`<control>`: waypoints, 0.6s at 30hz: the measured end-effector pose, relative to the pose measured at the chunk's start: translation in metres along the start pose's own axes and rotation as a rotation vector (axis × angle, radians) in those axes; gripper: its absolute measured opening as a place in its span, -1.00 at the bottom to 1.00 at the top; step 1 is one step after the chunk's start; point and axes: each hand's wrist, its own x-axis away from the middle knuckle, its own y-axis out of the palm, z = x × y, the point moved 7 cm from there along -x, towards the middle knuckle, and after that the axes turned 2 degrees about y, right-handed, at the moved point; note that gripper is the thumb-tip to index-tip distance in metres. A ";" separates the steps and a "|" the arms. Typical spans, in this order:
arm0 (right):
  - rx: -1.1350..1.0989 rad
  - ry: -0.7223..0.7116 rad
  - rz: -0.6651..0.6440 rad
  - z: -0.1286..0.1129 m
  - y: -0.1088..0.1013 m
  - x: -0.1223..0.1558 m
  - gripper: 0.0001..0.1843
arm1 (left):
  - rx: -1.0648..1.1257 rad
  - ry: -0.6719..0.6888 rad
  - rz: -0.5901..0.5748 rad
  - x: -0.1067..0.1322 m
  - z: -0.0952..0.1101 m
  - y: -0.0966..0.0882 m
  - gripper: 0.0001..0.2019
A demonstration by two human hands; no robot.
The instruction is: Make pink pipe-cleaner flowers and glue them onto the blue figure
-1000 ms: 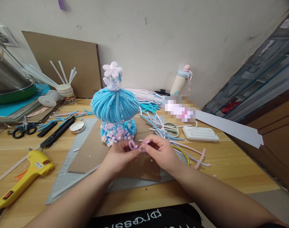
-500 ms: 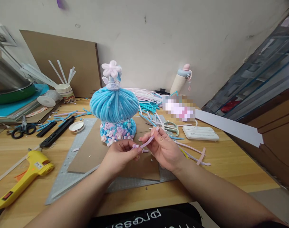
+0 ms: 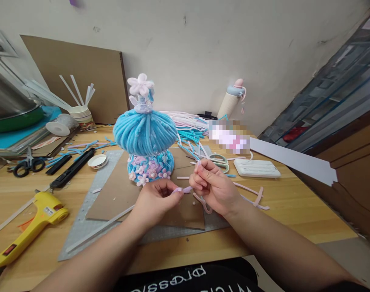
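A light purple pipe cleaner (image 3: 187, 190) runs between my two hands over the cardboard sheet. My left hand (image 3: 157, 198) pinches its bent end between thumb and forefinger. My right hand (image 3: 213, 184) is closed around the other part, with a tip showing above the curled fingers. Just behind my left hand stands a fluffy blue pipe-cleaner piece (image 3: 145, 132): a pleated round top with a pale pink flower (image 3: 141, 84) above it, and a base (image 3: 151, 166) covered in small pink and purple flowers. A pink pipe cleaner (image 3: 203, 203) lies bent below my right hand.
A yellow glue gun (image 3: 40, 221) lies left, near black scissors (image 3: 29, 164) and a black cutter (image 3: 73, 168). Light green scissors (image 3: 219, 162), a white power bank (image 3: 257, 168) and loose pipe cleaners lie right. A bottle (image 3: 232, 99) stands by the wall.
My right hand has curled its fingers further round the purple pipe cleaner, and less of it shows between the hands. My left hand keeps its pinch. The view has shifted slightly.
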 end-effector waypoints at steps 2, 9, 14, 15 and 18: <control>0.026 -0.016 0.012 -0.004 0.000 0.000 -0.80 | -0.011 -0.001 -0.006 0.001 0.001 0.000 -0.81; 0.043 -0.067 0.037 -0.013 0.000 0.001 -0.80 | 0.004 -0.015 -0.038 0.002 0.001 0.005 -0.82; 0.059 -0.073 0.055 -0.014 -0.001 0.001 -0.80 | 0.054 -0.034 -0.061 0.002 -0.004 0.008 -0.81; 0.063 -0.073 0.057 -0.014 -0.002 0.000 -0.80 | 0.072 -0.043 -0.072 0.003 -0.005 0.009 -0.81; 0.052 -0.059 0.060 -0.013 -0.004 -0.001 -0.81 | 0.122 -0.068 -0.106 0.004 -0.006 0.012 -0.82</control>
